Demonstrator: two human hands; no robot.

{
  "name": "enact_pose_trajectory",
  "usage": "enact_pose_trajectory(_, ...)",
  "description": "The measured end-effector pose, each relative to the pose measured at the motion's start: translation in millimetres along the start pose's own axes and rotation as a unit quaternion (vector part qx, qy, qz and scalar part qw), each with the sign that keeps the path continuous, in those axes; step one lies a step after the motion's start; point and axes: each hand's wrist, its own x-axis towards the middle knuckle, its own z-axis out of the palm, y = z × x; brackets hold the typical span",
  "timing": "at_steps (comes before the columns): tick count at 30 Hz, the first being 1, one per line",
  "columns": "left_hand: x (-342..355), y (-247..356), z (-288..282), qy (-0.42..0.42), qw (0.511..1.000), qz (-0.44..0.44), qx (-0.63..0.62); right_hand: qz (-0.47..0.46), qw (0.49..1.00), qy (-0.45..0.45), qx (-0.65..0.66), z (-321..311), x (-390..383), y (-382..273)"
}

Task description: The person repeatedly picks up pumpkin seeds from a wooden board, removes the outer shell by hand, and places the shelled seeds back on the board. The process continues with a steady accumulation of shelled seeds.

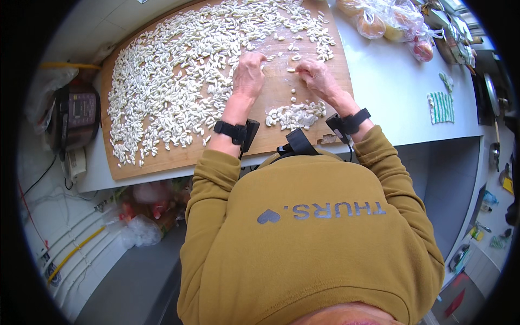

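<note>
Many small white oval pieces (168,92), apparently dough, cover the left and back of a large wooden board (123,172). My left hand (248,76) is at the middle of the board beside them, fingers curled into a pinch; what is in the fingertips is too small to make out. My right hand (319,81) is closed just to its right, a small white piece at its fingertips, though whether it grips that piece is unclear. A few loose pieces (293,92) lie between my hands. A smaller pile (292,116) sits at the board's near edge, between my forearms.
Bagged produce (374,21) and pots (455,46) are on the white counter (390,103) at back right, with a green striped cloth (441,107) further right. A dark electric cooker (76,116) stands left of the board. Below left are bags (141,233) and pipes.
</note>
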Motion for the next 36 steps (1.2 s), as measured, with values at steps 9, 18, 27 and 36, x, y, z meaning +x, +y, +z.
enact_pose_trajectory(9, -18, 42, 10, -0.293, 0.948, 0.089, -0.085, 0.134, 0.989, -0.057, 0.029, -8, -21, -13)
enact_pose_trajectory(18, -21, 23, -12, -0.305, 0.948, -0.072, 0.059, 0.004, 0.982, -0.17, -0.088, 2, -24, -32)
enact_pose_trajectory(27, -15, 23, -11, -0.192, 0.973, -0.105, 0.078, 0.086, 0.991, -0.066, -0.082, 3, -11, -22)
enact_pose_trajectory(36, -6, 15, -2, -0.175, 0.977, -0.096, 0.08, 0.158, 0.977, 0.038, -0.139, 14, 2, -8)
